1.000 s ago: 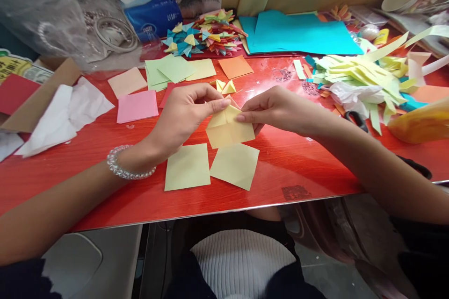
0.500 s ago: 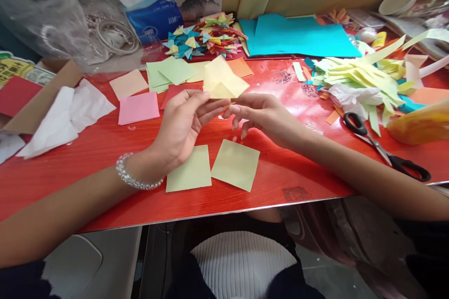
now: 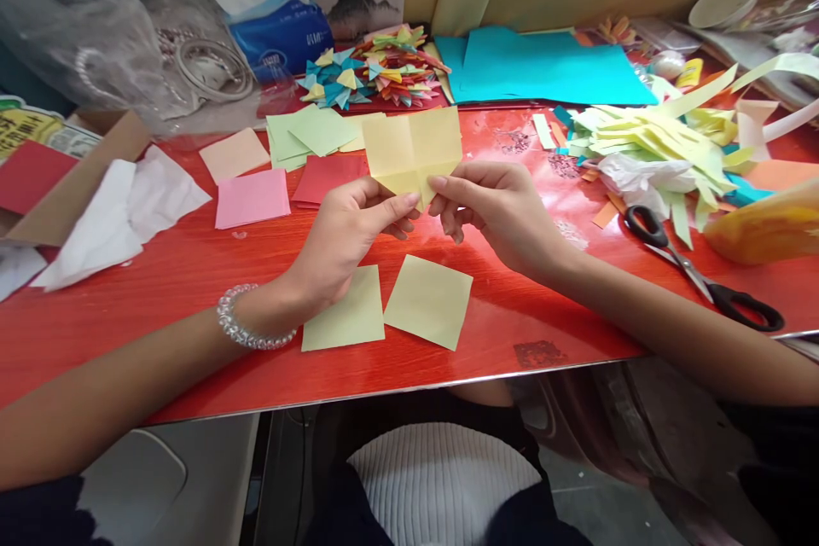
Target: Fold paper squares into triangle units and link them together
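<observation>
A creased square of yellow paper (image 3: 415, 145) is held up above the red table (image 3: 211, 299), its folds crossing near the middle. My left hand (image 3: 358, 230) pinches its lower left edge between thumb and fingers; a clear beaded bracelet (image 3: 246, 320) circles that wrist. With thumb and index finger, my right hand (image 3: 490, 205) grips the lower right side of the same paper. Below the hands lie two pale yellow-green paper squares, the left square (image 3: 345, 316) partly under my left hand and the right square (image 3: 430, 301) tilted beside it.
Pink squares (image 3: 252, 199), red squares (image 3: 326, 179) and green squares (image 3: 320, 130) lie behind my left hand. Folded paper pieces (image 3: 377, 72) and blue sheets (image 3: 550, 68) are at the back. Black-handled scissors (image 3: 697, 273) and paper strips (image 3: 646, 136) sit at right.
The yellow paper has turned and opened out flatter toward me. My right hand has closed from loosely spread fingers to a pinch on its lower edge.
</observation>
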`<state>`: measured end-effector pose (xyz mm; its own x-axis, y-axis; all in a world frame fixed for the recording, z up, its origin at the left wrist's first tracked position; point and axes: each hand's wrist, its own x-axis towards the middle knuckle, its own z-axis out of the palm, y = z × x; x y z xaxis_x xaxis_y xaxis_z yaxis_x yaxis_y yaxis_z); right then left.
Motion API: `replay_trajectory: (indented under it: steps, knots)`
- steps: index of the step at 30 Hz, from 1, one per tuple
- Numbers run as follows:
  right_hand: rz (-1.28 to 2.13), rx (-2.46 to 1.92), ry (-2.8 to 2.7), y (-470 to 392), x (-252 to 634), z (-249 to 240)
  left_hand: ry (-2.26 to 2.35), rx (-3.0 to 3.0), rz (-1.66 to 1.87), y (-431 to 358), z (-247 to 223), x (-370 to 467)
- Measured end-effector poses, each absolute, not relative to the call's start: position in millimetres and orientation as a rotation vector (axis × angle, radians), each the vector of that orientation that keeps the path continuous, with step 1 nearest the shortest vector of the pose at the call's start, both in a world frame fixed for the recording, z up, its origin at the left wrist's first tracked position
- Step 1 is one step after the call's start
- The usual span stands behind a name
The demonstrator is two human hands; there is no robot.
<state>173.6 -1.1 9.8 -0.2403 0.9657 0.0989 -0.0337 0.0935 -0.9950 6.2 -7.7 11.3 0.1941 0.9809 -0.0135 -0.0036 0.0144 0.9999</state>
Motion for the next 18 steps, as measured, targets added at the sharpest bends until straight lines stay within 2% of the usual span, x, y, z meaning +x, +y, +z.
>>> replay_trajectory:
  steps: [7, 13, 18]
  knots:
    - [1.366, -1.003, -1.406, -3.5, 172.0, 9.7, 1.046, 1.256, 1.032, -8.2, 10.4, 6.2]
    - [1.468, -1.033, -1.451, -2.3, 172.8, 11.2, 1.071, 1.292, 1.216, -5.7, 12.3, 6.5]
    - [1.495, -0.998, -1.371, -2.9, 172.4, 10.7, 1.106, 1.423, 1.183, -7.5, 12.8, 6.4]
